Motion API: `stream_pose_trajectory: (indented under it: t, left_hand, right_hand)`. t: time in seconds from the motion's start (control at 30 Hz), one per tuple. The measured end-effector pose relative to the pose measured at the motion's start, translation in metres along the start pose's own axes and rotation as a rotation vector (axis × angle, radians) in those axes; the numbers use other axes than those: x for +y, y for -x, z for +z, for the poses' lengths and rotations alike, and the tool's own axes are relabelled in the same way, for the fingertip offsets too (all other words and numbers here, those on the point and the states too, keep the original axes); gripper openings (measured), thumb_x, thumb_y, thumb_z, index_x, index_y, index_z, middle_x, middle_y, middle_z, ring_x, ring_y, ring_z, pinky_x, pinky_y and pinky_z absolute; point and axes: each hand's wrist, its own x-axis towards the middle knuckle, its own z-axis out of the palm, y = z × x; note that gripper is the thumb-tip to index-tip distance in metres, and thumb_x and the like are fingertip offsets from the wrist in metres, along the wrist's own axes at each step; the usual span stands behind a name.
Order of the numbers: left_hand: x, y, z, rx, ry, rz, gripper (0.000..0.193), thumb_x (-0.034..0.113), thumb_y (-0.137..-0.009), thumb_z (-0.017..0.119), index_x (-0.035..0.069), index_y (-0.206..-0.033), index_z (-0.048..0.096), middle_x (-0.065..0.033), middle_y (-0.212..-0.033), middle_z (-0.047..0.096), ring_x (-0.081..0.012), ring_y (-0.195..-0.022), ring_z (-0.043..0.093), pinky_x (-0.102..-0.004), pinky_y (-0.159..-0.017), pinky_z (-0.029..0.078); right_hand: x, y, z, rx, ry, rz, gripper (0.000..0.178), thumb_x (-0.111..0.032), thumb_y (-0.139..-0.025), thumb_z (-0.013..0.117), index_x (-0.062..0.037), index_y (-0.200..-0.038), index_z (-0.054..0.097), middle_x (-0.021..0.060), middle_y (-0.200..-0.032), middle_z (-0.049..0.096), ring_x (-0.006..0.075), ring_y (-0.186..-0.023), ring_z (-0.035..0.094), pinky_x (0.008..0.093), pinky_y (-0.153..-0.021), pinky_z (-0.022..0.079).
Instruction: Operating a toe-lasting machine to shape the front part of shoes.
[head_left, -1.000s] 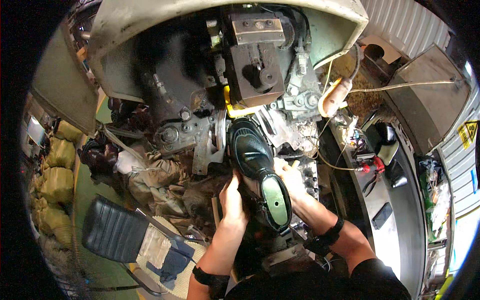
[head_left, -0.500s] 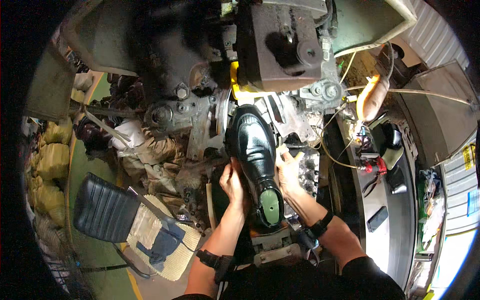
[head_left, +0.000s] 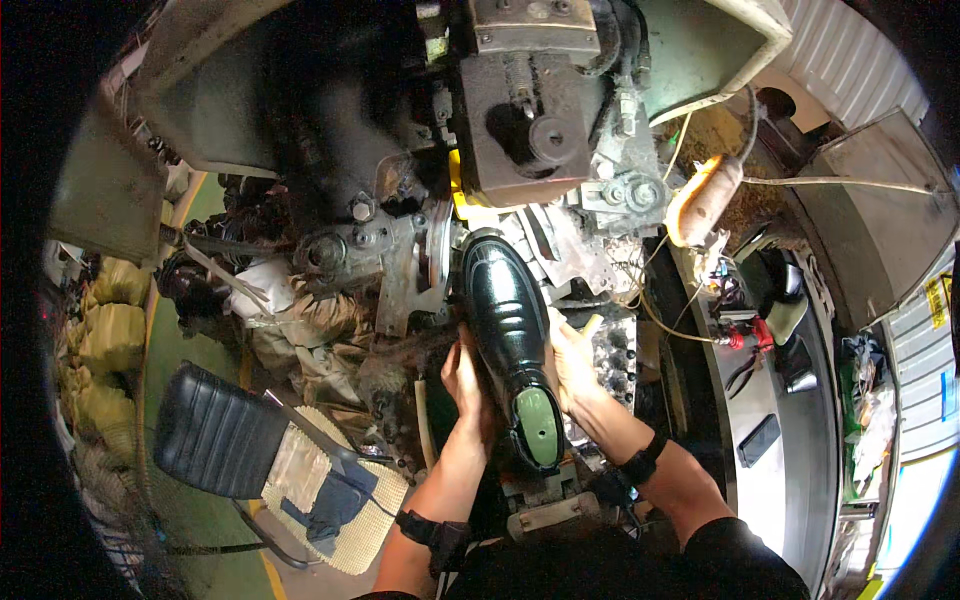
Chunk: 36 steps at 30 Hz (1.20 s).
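Note:
A glossy black shoe upper (head_left: 505,305) is stretched over a green last (head_left: 541,418), its toe pointing away from me under the machine head (head_left: 525,130). Along its left side my left hand (head_left: 464,375) grips it, with fingers partly hidden beneath. My right hand (head_left: 572,365) holds the opposite side near the instep. A small pale-yellow piece (head_left: 593,325) shows at the right fingers; I cannot tell what it is. Just beyond the toe is a yellow machine part (head_left: 460,190), with metal plates (head_left: 425,265) to either side.
A lit work lamp (head_left: 700,205) hangs at right with cables. Beyond it, a bench holds a red-handled tool (head_left: 748,335) and a phone (head_left: 759,440). A black-backed chair (head_left: 215,430) with dark cloth (head_left: 335,505) stands at left. Yellowish sacks (head_left: 115,330) line the far left.
My view has shifted, so the machine head sits further left and lower. The shoe has turned slightly, showing more of its top. Both hands keep their hold.

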Motion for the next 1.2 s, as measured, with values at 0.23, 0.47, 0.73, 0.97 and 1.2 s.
stream_pose_trajectory:
  t: [0.23, 0.47, 0.73, 0.97, 1.2]
  left_hand:
    - [0.011, 0.009, -0.007, -0.147, -0.033, -0.061, 0.045, 0.04, -0.101, 0.056, -0.001, -0.115, 0.067, -0.0068, -0.108, 0.069, -0.017, -0.089, 0.064, -0.0296, -0.081, 0.051]
    - [0.01, 0.006, -0.002, -0.178, 0.179, -0.171, 0.042, 0.034, -0.097, 0.063, -0.003, -0.115, 0.068, -0.0108, -0.112, 0.068, -0.0191, -0.092, 0.065, -0.0311, -0.082, 0.052]
    - [0.002, 0.006, -0.006, -0.137, 0.262, -0.23, 0.04, 0.033, -0.098, 0.061, -0.004, -0.113, 0.066, -0.0108, -0.105, 0.069, -0.0221, -0.087, 0.066, -0.0347, -0.079, 0.054]
    - [0.01, 0.011, -0.001, -0.149, 0.279, -0.282, 0.04, 0.035, -0.098, 0.061, -0.004, -0.11, 0.066, -0.0121, -0.104, 0.069, -0.024, -0.086, 0.068, -0.037, -0.076, 0.056]
    - [0.006, 0.0, -0.006, -0.28, 0.35, -0.352, 0.042, 0.035, -0.098, 0.061, -0.004, -0.112, 0.067, -0.0119, -0.105, 0.07, -0.0235, -0.085, 0.068, -0.0357, -0.078, 0.056]
  right_hand:
    - [-0.011, 0.009, -0.02, -0.035, 0.123, 0.134, 0.035, -0.032, -0.104, 0.05, -0.0091, -0.128, 0.059, 0.0015, -0.123, 0.063, 0.0127, -0.113, 0.054, 0.0359, -0.117, 0.017]
    - [-0.008, 0.022, 0.001, -0.027, 0.108, -0.092, 0.043, -0.027, -0.099, 0.061, -0.0053, -0.135, 0.055, 0.0021, -0.131, 0.058, 0.0147, -0.12, 0.05, 0.0296, -0.108, 0.034]
    - [-0.005, 0.026, -0.002, 0.121, 0.193, -0.109, 0.048, -0.019, -0.094, 0.068, -0.0015, -0.137, 0.055, 0.0061, -0.139, 0.054, 0.0142, -0.122, 0.049, 0.0287, -0.108, 0.035]
    - [-0.007, 0.022, -0.001, 0.165, 0.209, -0.083, 0.045, -0.019, -0.093, 0.067, -0.001, -0.134, 0.058, 0.0098, -0.144, 0.05, 0.0153, -0.131, 0.043, 0.0293, -0.114, 0.027]
    - [-0.008, 0.024, 0.004, 0.13, 0.119, -0.042, 0.047, -0.02, -0.095, 0.067, -0.0017, -0.136, 0.056, 0.0086, -0.145, 0.05, 0.017, -0.128, 0.046, 0.032, -0.111, 0.033]
